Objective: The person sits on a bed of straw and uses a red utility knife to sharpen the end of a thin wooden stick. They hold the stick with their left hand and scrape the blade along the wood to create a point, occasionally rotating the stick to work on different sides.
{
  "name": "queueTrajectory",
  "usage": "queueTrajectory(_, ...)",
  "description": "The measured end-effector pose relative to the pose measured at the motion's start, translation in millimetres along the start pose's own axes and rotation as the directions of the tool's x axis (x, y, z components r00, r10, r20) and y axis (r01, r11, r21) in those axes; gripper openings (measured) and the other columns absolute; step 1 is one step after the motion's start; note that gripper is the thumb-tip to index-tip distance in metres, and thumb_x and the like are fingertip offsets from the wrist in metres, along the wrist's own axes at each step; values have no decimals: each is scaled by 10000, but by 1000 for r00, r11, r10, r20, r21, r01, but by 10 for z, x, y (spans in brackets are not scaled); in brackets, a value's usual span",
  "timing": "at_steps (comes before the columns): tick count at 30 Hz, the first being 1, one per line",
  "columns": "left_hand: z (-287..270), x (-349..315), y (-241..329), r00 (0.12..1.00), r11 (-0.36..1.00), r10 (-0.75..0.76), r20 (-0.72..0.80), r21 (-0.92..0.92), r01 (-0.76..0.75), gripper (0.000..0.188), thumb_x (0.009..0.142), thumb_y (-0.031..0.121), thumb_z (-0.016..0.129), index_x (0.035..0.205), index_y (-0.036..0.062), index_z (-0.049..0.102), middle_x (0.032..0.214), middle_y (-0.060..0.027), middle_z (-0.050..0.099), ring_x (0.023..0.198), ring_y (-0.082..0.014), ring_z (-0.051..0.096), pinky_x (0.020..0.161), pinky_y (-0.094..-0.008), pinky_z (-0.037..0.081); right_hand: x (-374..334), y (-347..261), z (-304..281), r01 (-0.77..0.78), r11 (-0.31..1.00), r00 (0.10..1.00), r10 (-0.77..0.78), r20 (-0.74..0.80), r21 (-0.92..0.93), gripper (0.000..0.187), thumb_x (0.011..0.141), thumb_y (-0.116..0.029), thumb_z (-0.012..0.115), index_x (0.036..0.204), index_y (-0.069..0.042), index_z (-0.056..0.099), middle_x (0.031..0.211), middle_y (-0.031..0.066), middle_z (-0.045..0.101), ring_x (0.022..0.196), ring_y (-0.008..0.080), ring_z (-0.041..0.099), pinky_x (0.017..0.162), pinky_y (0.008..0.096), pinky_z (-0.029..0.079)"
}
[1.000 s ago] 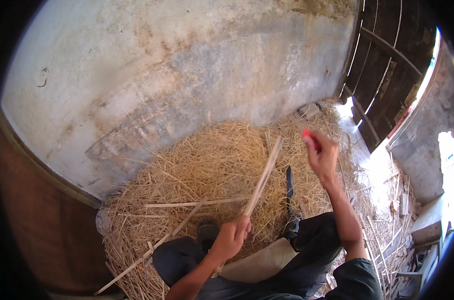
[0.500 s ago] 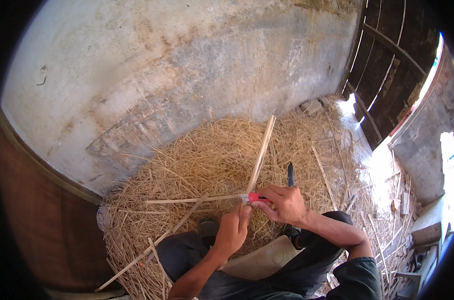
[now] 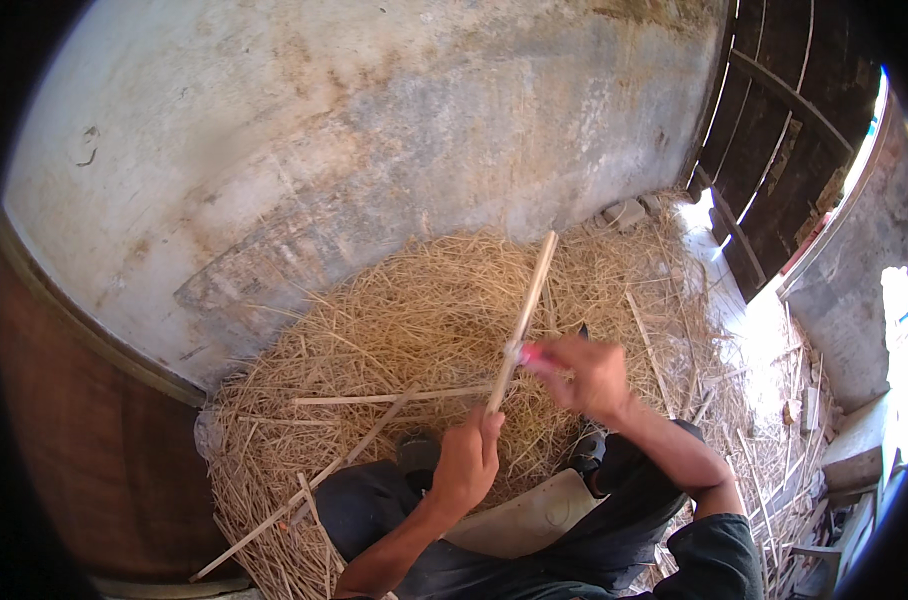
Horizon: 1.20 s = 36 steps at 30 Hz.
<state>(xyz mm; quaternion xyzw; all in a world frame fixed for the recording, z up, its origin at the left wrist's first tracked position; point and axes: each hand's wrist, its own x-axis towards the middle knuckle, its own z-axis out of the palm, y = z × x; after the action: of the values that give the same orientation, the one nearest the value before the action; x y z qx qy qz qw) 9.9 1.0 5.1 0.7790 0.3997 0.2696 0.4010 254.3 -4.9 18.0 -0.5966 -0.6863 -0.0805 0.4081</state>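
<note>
While dark-trousered knees (image 3: 369, 500) spread at the near edge, a pale, flat-looking piece (image 3: 534, 518) lies between them, its kind unclear. Just beyond it, the left hand (image 3: 466, 465) is closed round the lower end of a straight wooden strip (image 3: 537, 280), which slants up and slightly right, away from the body. To the right, the right hand (image 3: 592, 375), blurred, has its fingers curled round a small red tool (image 3: 536, 356); the tool's pale end meets the strip partway up, though blur hides its exact shape. Under and beyond the hands spreads loose straw (image 3: 404, 325). On it, left of the strip, one thin stick (image 3: 349, 401) lies crosswise, and a longer diagonal stick (image 3: 299, 505) meets it near its middle. A dark tip (image 3: 583, 331) shows just behind the right hand. Farther off stand a stained plaster wall (image 3: 374, 140) and, at upper right, a dark plank door (image 3: 769, 130).
</note>
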Motion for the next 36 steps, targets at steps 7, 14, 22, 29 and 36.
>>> queueTrajectory(7, 18, -240, -163, 986, 994, -17, 168, -105, 35, 462, 1175, 373, 443, 1004, -18, 620, 624, -91, 556, 481, -240, 521, 501, -420, 415, 486, 927, -545, -439, 896, 867, 403, -294, -66, 275, 999, -305, 748, 1061, -42, 798, 753, 154, 742, 594, 185, 683, 558, 376, 531)
queueTrajectory(14, -175, -7, -218, 799, 708, -239, 552, -464, 532, 548, 1177, 509, 341, 1063, 46, 612, 648, 40, 424, 473, -75, 373, 453, -279, 346, 224, 793, -307, -435, 898, 881, 439, 178, -63, 389, 945, -364, 768, 1175, -51, 762, 747, 172, 704, 671, 322, 709, 656, 425, 545)
queueTrajectory(22, -177, 137, 2, 758, 588, -105, 643, -575, 569, 652, 1154, 579, 273, 1101, 26, 614, 654, 27, 443, 474, -73, 394, 458, -267, 400, 215, 440, -261, -619, 447, 777, 471, 419, 646, 462, 1071, -432, 635, 1253, -17, 729, 799, 40, 683, 534, 83, 493, 529, 284, 409)
queueTrajectory(29, -32, 213, 25, 731, 585, -72, 679, -565, 582, 673, 1141, 579, 306, 1180, -11, 626, 667, 2, 476, 507, -98, 469, 501, -295, 481, 107, 222, -300, -510, 359, 836, 422, 351, 782, 379, 1065, -363, 688, 1155, 3, 720, 673, -62, 539, 511, 25, 394, 483, 243, 297)
queueTrajectory(36, 72, 193, 105, 840, 724, -65, 538, -555, 411, 480, 1179, 405, 387, 1265, -10, 612, 752, -52, 634, 528, -91, 539, 534, -282, 528, 76, 252, -313, -547, 395, 811, 467, 352, 738, 334, 1010, -358, 775, 1006, -30, 709, 626, -90, 485, 544, 34, 416, 506, 258, 305)
